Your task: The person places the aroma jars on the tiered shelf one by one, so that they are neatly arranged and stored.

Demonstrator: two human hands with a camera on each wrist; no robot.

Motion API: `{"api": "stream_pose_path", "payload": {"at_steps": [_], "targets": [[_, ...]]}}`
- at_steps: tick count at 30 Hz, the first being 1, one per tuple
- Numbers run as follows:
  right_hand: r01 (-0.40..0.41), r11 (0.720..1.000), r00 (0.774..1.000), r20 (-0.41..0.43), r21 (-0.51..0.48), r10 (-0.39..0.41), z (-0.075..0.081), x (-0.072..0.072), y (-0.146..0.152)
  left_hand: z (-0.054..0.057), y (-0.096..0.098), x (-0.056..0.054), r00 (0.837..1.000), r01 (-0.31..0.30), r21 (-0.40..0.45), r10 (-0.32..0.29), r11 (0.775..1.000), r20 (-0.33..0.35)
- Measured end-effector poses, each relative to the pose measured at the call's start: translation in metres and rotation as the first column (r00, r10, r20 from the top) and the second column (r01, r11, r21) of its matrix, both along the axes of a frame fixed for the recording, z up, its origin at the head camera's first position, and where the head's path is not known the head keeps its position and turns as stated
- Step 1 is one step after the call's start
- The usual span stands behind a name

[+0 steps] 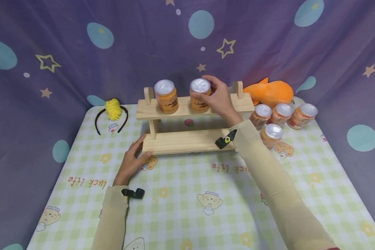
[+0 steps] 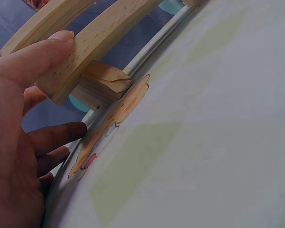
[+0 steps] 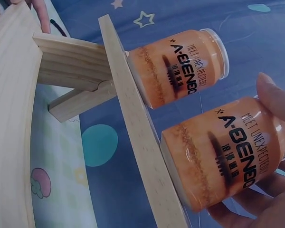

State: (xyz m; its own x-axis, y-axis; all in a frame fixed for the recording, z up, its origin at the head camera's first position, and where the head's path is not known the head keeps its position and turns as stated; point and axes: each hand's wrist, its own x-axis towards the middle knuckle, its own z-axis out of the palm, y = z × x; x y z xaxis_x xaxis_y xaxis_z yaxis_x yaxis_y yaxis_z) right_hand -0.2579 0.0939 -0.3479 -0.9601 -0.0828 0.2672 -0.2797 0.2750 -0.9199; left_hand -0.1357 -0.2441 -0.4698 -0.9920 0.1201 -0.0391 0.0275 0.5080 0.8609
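Note:
A two-tier wooden shelf (image 1: 187, 140) stands on the table. My right hand (image 1: 220, 99) grips an orange can (image 1: 200, 102) with a silver lid, its thumb and fingers on either side. The can's base is at the upper board in the right wrist view, where its printed label (image 3: 232, 147) faces the camera. A second orange can (image 1: 167, 99) stands to its left on the same board. My left hand (image 1: 132, 159) holds the left end of the lower board, thumb (image 2: 52, 52) on its edge; the other fingers reach past the end, partly hidden.
Several more cans (image 1: 279, 114) stand at the right of the table, beside the shelf, with an orange plush toy (image 1: 270, 93) behind them. A dark headband with a yellow pompom (image 1: 114, 109) lies at the back left. Patterned curtain (image 1: 137, 45) hangs close behind the shelf.

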Motion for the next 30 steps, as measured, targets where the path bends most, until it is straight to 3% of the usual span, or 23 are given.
{"api": "stream_pose_path", "payload": {"at_steps": [10,18,20,30], "targets": [[-0.02,1.0,1.0,0.02,0.01,0.02,0.0,-0.003,0.001,0.0,0.001,0.0,1.0,-0.001,0.007,0.001,1.0,-0.005],[-0.097,0.995,0.994,0.046,-0.01,0.097,0.002,0.001,0.007,-0.035,-0.014,-0.014,1.0,-0.013,-0.001,0.013,1.0,-0.008],[-0.101,0.995,0.994,0.04,-0.019,0.102,0.002,0.003,0.009,-0.038,-0.015,-0.015,1.0,-0.013,-0.001,0.013,1.0,-0.014],[-0.075,0.996,0.997,0.01,-0.05,0.075,0.009,0.016,0.028,-0.031,-0.011,-0.013,1.0,-0.015,0.002,0.015,1.0,0.008]]}}
